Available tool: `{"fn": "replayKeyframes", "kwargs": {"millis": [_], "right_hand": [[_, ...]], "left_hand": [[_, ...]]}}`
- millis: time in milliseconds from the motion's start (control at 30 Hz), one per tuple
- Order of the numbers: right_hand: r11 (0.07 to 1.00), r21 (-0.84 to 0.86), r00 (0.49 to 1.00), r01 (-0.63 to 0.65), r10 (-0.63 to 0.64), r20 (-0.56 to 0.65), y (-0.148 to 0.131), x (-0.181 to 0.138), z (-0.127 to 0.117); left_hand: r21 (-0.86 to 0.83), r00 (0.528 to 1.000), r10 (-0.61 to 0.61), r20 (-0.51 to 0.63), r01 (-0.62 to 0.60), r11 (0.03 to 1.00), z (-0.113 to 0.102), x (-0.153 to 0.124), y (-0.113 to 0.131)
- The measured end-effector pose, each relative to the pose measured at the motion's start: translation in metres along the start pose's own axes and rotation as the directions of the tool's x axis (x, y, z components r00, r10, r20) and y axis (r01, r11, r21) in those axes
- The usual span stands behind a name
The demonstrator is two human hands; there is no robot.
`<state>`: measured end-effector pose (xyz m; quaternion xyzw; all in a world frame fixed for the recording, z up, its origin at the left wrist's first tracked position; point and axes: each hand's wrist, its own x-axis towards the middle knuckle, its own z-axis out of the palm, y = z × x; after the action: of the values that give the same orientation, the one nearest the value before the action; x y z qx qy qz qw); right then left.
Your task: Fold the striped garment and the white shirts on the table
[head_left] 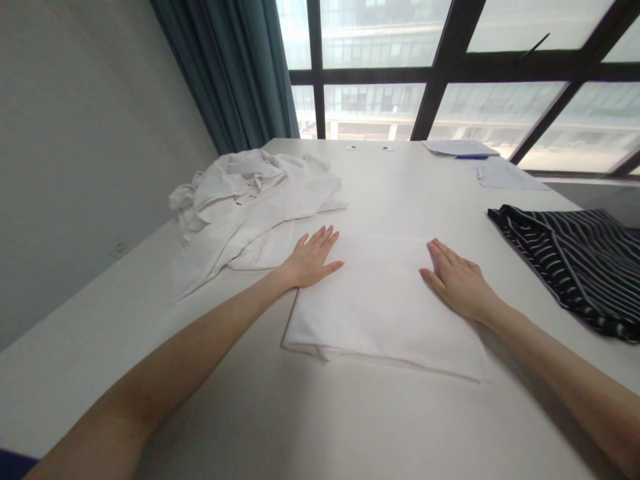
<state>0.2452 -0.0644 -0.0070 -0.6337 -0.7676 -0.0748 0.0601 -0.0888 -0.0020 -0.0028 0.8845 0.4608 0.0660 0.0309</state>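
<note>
A white cloth [385, 300], folded into a rough rectangle, lies flat on the white table in front of me. Its near edge shows layers and a small loose corner at the left. My left hand [314, 259] rests on the cloth's far left part with fingers spread. On the far right corner lies my right hand [457, 280], palm down, fingers stretched out and thumb apart. Neither hand grips anything. Whether the cloth is a garment cannot be made out.
A crumpled heap of white cloth [260, 200] lies at the left. On the right is a black-and-white striped garment [580, 260]. Papers [460, 147] and a blue pen [471, 157] lie at the table's [380, 193] far right, below the window. A dark teal curtain [240, 73] hangs behind.
</note>
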Motion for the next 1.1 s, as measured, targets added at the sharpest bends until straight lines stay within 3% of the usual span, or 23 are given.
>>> {"fn": "replayKeyframes", "kwargs": {"millis": [200, 367, 467, 567, 700, 833, 900, 967, 1100], "right_hand": [[0.999, -0.023, 0.998, -0.046, 0.045, -0.033, 0.002, 0.023, -0.012], [0.998, 0.065, 0.999, 0.023, -0.021, -0.039, -0.016, 0.055, -0.017], [0.986, 0.151, 0.997, 0.075, -0.073, -0.017, -0.022, 0.067, -0.016], [0.976, 0.188, 0.994, 0.108, -0.108, -0.012, -0.017, 0.072, -0.020], [0.921, 0.321, 0.975, 0.220, -0.219, -0.042, -0.005, 0.073, -0.033], [0.870, 0.398, 0.956, 0.292, -0.273, -0.103, -0.002, 0.071, -0.048], [0.865, 0.417, 0.959, 0.280, -0.271, -0.082, -0.004, 0.069, -0.054], [0.866, 0.441, 0.968, 0.238, -0.246, -0.040, -0.008, 0.067, -0.058], [0.865, 0.475, 0.979, 0.163, -0.200, 0.028, -0.021, 0.063, -0.062]], "left_hand": [[-0.130, 0.985, -0.110, -0.135, 0.093, 0.987, 0.014, -0.001, -0.007], [-0.236, 0.967, -0.085, -0.239, 0.027, 0.971, 0.014, 0.000, -0.009], [-0.388, 0.936, -0.107, -0.335, -0.033, 0.921, 0.010, 0.000, -0.014], [-0.644, 0.883, -0.282, -0.376, -0.031, 0.764, 0.006, 0.003, -0.019], [-0.883, 0.832, -0.467, -0.300, -0.057, 0.466, 0.002, 0.005, -0.022], [-0.976, 0.875, -0.450, -0.176, -0.095, 0.198, 0.001, 0.004, -0.018], [-0.990, 0.908, -0.403, -0.118, -0.073, 0.124, 0.000, 0.002, -0.014], [-0.986, 0.922, -0.365, -0.129, -0.080, 0.146, -0.001, 0.001, -0.011], [-0.902, 0.901, -0.349, -0.257, -0.093, 0.422, -0.004, -0.001, -0.007]]}}
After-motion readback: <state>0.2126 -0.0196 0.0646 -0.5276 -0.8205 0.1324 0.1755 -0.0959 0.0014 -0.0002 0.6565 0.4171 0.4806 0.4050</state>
